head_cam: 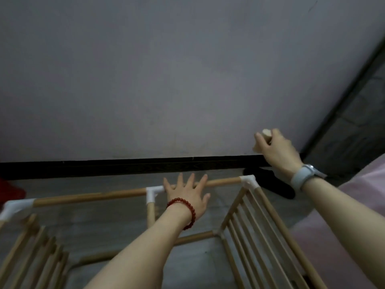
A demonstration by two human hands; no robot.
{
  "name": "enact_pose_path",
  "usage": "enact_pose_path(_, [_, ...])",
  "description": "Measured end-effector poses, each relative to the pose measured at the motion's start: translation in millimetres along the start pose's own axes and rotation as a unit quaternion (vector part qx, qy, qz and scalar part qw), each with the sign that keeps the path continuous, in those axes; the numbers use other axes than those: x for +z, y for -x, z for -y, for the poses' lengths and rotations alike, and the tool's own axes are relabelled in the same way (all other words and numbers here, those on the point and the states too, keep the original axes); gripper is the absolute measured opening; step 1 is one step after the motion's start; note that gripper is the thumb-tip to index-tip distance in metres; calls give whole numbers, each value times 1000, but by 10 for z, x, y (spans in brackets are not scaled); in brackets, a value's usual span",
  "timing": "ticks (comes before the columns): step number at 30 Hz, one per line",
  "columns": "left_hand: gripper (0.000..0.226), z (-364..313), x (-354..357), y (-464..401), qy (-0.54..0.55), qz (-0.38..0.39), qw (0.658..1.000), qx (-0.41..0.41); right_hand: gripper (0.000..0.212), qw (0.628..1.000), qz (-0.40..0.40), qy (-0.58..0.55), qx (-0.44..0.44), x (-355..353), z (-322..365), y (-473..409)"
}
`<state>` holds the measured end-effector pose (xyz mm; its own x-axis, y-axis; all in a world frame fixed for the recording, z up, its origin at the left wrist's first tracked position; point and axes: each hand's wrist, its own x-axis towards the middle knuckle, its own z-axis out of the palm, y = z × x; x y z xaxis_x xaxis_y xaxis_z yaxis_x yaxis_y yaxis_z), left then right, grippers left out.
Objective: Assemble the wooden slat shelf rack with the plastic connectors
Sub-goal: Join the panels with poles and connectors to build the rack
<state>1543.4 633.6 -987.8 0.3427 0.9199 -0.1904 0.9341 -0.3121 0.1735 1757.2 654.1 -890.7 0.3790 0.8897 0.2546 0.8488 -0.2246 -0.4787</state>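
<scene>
The wooden rack stands on the floor below me, its top rail (89, 197) running left to right between white plastic connectors: one at the left end (14, 206), a middle tee (153, 192) and a right corner (248, 181). Slatted panels slope down on the left (35, 253) and on the right (258, 236). My left hand (188, 195), with a red bead bracelet, lies on the rail just right of the tee, fingers spread and straight. My right hand (275, 150), with a grey watch on the wrist, is raised above the right corner and grips a short wooden dowel (266, 133).
A grey wall (166, 80) with a black skirting board (125, 166) rises close behind the rack. A dark object (277, 188) lies on the floor by the right corner. Pink fabric (343, 215) fills the right edge. Something red (10, 190) shows at the far left.
</scene>
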Motion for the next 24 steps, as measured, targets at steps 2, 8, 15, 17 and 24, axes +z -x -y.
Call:
enact_pose_path(2, [58,-26,87,-37,-37,-21,999,-10,41,987,-116,-112,-11,-101,-14,-53])
enact_pose_path(8, [61,-47,114,-44,-67,-30,997,-6,34,988,96,117,7,341,-362,182])
enact_pose_path(15, [64,-37,111,-59,-68,-12,998,3,32,998,65,25,2,390,-330,310])
enact_pose_path(17, [65,-29,84,-60,-72,-13,997,6,34,986,136,93,-5,374,-363,306])
enact_pose_path(24, [68,-8,59,-96,-64,13,998,9,29,994,62,82,-39,341,-317,354])
